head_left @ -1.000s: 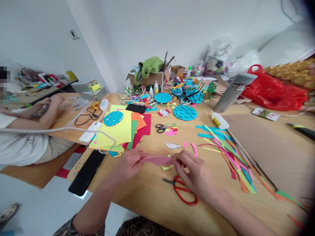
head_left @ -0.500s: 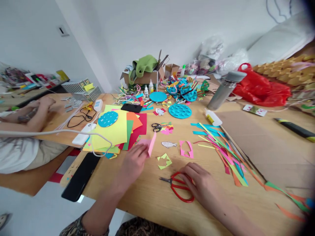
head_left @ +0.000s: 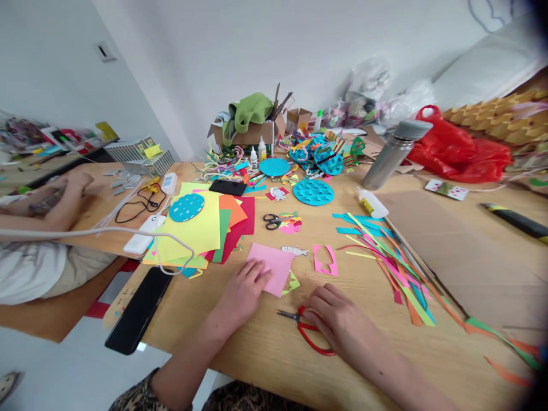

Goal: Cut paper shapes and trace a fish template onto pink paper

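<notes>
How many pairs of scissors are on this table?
2 that I can see: red-handled scissors partly under the right hand, and black-handled scissors farther back, beside colored paper scraps. The pile behind may hide more.

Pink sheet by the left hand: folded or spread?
Spread: the pink sheet lies flat, its broad face and corners visible, left hand resting on it.

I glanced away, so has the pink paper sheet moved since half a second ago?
Yes, the pink paper sheet has moved rightward, now covering part of the yellow-green scrap that lay uncovered.
</notes>
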`<state>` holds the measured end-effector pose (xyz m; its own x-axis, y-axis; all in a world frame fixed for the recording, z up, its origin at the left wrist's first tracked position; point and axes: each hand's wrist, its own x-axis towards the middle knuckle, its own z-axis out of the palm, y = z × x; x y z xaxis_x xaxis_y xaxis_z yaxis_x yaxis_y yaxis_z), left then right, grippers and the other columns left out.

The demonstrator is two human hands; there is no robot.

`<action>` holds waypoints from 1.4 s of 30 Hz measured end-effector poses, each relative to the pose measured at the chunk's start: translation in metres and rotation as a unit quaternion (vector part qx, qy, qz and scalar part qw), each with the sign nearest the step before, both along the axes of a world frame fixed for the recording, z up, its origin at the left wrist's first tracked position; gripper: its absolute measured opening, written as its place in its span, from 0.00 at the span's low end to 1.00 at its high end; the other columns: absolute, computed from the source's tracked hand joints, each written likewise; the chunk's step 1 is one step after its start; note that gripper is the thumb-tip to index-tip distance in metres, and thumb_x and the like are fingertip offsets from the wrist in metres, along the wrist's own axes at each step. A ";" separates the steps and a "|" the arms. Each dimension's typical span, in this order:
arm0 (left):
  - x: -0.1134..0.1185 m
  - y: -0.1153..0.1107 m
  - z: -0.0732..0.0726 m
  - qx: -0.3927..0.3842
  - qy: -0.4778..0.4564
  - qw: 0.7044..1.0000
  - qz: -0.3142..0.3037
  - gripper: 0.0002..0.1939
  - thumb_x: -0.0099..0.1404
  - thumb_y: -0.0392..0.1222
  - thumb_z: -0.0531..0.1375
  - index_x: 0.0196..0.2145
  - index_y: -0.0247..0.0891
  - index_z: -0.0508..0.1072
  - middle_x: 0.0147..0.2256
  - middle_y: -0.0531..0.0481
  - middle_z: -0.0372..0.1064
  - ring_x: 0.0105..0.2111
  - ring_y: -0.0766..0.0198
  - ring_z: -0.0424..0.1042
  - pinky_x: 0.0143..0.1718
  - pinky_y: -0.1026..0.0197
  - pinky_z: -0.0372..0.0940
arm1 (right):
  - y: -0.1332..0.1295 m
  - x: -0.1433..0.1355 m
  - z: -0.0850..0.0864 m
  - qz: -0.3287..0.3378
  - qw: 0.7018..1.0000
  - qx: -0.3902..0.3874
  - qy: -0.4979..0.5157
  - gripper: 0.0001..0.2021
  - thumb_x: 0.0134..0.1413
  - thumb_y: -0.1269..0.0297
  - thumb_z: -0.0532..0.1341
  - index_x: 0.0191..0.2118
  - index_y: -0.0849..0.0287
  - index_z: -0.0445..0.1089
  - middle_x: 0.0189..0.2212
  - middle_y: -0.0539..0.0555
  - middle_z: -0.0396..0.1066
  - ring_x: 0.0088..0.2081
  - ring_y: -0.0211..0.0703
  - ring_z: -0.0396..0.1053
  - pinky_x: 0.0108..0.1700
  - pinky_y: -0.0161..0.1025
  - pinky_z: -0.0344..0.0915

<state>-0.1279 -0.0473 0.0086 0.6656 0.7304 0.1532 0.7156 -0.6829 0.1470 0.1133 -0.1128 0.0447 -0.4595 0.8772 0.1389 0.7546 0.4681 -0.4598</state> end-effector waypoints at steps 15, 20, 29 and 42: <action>-0.011 0.013 0.015 -0.066 -0.200 0.971 0.109 0.17 0.70 0.37 0.49 0.53 0.39 0.70 0.54 0.44 0.69 0.54 0.60 0.68 0.56 0.53 0.64 | 0.017 -0.034 -0.029 -0.031 0.986 0.064 -0.148 0.29 0.53 0.61 0.67 0.59 0.64 0.64 0.56 0.73 0.65 0.57 0.64 0.63 0.53 0.55 0.65; -0.013 0.019 0.022 -0.031 -0.255 0.956 0.142 0.16 0.70 0.38 0.49 0.51 0.38 0.70 0.47 0.42 0.73 0.48 0.58 0.73 0.49 0.56 0.68 | 0.010 -0.051 -0.034 -0.037 0.982 0.068 -0.171 0.33 0.53 0.51 0.65 0.60 0.66 0.63 0.58 0.76 0.62 0.60 0.66 0.59 0.57 0.58 0.58; -0.008 0.021 0.019 0.017 -0.257 0.958 0.130 0.15 0.70 0.37 0.48 0.49 0.37 0.71 0.44 0.42 0.74 0.45 0.58 0.73 0.47 0.56 0.68 | 0.042 -0.069 -0.006 -0.048 0.980 0.083 -0.175 0.15 0.60 0.72 0.58 0.52 0.66 0.68 0.50 0.67 0.70 0.51 0.57 0.66 0.46 0.49 0.65; 0.000 0.030 0.020 0.045 -0.239 0.966 0.090 0.18 0.69 0.36 0.49 0.54 0.40 0.69 0.52 0.43 0.70 0.51 0.58 0.70 0.53 0.53 0.67 | 0.057 -0.016 -0.012 -0.073 0.977 0.061 -0.190 0.08 0.59 0.79 0.55 0.41 0.63 0.69 0.38 0.60 0.71 0.41 0.50 0.67 0.44 0.43 0.62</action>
